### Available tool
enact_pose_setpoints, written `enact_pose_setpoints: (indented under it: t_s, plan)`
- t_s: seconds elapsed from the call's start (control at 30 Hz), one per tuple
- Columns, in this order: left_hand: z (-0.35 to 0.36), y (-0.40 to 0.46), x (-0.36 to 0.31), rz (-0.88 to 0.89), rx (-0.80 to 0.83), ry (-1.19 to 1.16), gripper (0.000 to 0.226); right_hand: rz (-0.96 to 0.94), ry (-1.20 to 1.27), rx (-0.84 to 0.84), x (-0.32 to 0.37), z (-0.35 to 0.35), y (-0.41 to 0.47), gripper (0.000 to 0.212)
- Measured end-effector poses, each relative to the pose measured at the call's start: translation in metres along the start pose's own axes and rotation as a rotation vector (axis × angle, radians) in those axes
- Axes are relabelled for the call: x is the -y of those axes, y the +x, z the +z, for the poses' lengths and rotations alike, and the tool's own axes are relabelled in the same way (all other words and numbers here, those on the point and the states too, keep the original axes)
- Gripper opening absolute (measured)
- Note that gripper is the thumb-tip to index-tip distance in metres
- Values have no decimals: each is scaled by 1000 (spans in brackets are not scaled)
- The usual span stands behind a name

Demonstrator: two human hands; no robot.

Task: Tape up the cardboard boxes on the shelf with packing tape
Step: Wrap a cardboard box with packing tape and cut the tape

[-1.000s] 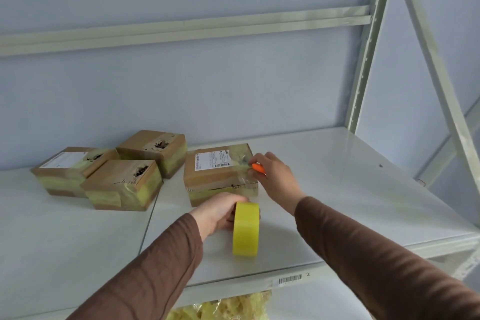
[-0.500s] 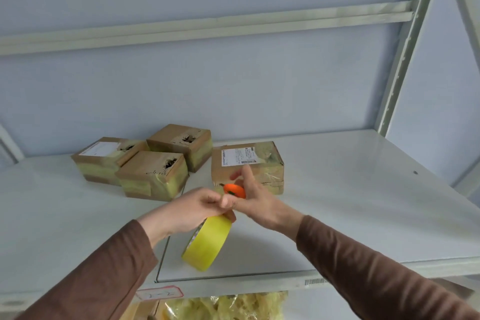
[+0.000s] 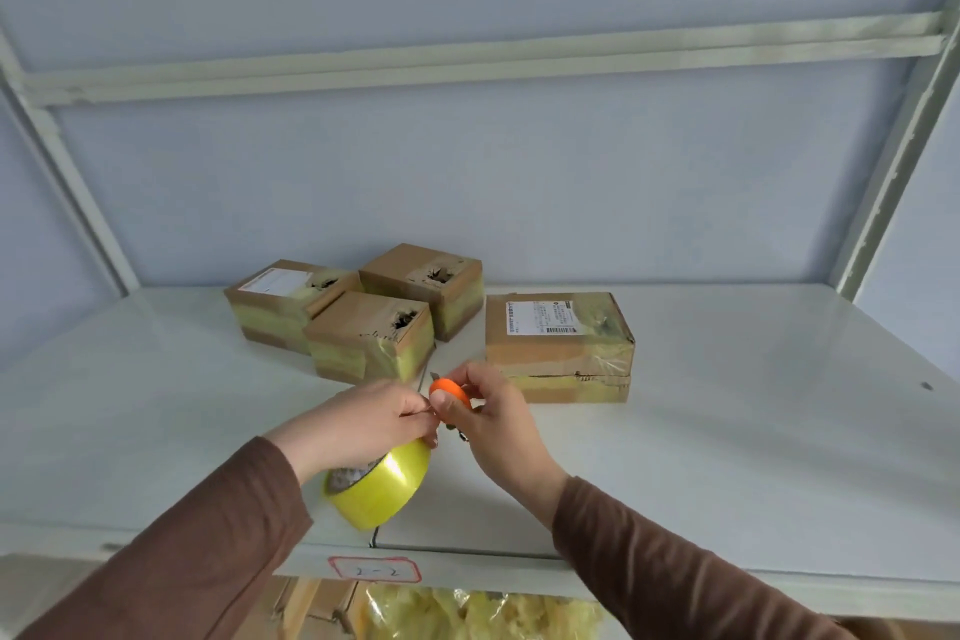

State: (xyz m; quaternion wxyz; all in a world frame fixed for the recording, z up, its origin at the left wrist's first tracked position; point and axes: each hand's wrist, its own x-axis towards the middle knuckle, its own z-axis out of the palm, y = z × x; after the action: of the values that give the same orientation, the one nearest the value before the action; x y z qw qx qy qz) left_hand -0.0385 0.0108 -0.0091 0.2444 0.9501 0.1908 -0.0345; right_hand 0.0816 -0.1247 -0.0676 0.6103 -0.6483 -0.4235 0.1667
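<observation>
Several cardboard boxes wrapped in yellowish tape stand on the white shelf point(image 3: 727, 431): three small ones point(image 3: 371, 333) in a cluster at the back left and a larger one with a shipping label point(image 3: 558, 346) to their right. My left hand point(image 3: 363, 424) holds a roll of yellow packing tape point(image 3: 382, 486) in front of the boxes, its fingertips pinching near the orange cutter. My right hand point(image 3: 491, 424) grips a small orange cutter point(image 3: 449, 392) with a short blade tip, right beside my left fingers. Both hands hover above the shelf, apart from the boxes.
Grey metal uprights point(image 3: 893, 161) and a cross rail point(image 3: 467, 62) frame the shelf against a blue wall. A red-bordered label point(image 3: 374, 571) sits on the shelf's front edge. Yellow bagged material point(image 3: 467, 613) lies on the level below.
My right hand drew back from the labelled box with the orange cutter and met my left hand. My left hand lifted and tilted the tape roll. The view shifted left.
</observation>
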Motion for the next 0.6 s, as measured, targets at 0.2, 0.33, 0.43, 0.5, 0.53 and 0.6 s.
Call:
enact_pose_setpoints:
  t_s: [0.2,0.33,0.43,0.5,0.53,0.6]
  plan:
    - [-5,11,28,-26,-59,623,27,229,113,-83,-18,46,8,8]
    - [8,17,46,-54,1,223,44,347,77,-109,-27,48,14,9]
    - [19,17,51,-116,7,-51,109,309,-195,-35,-26,36,17,24]
    - [25,17,51,-102,-23,-27,120,160,-541,13,-23,29,16,29]
    - [28,18,47,-87,-50,-2,121,95,-641,20,-21,24,14,32]
    - [28,22,37,-55,-140,-18,116,-19,-700,-3,-17,9,8,33]
